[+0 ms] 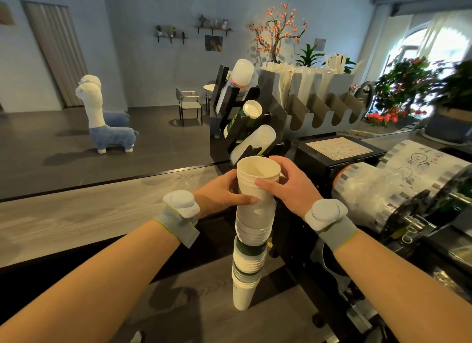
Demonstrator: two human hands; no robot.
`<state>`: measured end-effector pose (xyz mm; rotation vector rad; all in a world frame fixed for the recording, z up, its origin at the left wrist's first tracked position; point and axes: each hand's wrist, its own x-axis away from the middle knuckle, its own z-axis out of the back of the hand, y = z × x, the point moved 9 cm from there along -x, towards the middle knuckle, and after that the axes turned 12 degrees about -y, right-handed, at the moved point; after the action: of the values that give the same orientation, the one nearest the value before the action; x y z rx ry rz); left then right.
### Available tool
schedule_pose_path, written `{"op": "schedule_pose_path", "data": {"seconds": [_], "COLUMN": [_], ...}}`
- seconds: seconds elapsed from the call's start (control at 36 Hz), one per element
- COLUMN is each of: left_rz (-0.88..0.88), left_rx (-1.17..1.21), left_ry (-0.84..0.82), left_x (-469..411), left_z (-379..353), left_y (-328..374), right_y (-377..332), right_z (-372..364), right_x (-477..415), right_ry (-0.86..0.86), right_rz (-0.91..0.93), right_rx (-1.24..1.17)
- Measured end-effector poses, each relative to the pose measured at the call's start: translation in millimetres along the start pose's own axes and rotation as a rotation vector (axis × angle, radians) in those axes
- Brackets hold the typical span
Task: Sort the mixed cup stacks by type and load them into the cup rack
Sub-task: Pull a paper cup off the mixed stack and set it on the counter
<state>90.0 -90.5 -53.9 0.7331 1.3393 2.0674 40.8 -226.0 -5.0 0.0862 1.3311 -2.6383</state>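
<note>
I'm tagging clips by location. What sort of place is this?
Most likely a bubble-tea or coffee shop, seen from behind the counter: a black cup rack holds takeaway cups, a steel holder carries wrapped straws, and a roll of printed sealing film sits at right.

Matt paper cup stack (251, 230), wood-grain counter (84, 215), glossy black rack (245, 128)

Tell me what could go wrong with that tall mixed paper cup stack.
1. Both the left hand and right hand grip only the top of the tall, crooked stack of white and green-banded paper cups; the lower cups may drop off or topple.
2. Tightly nested cups may come away together, mixing types in the black slanted cup rack.
</note>
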Motion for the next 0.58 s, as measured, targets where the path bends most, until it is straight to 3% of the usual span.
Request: {"op": "schedule_pose_path", "data": {"seconds": [0.28, 0.58], "left_rz": [-0.177, -0.462], "left_rx": [0.058, -0.005], "left_ry": [0.046, 0.22], "left_x": [14.9, 60.7], "left_z": [8.6, 43.9], "left_y": [41.4, 125.0], "right_y": [-29.3, -127.2], "right_z": [19.2, 49.3], "right_x": [-5.6, -3.0], "right_ry": [0.023, 0.051], "right_rz": [0.044, 0.265], "right_rx": [-0.119, -0.347]}}
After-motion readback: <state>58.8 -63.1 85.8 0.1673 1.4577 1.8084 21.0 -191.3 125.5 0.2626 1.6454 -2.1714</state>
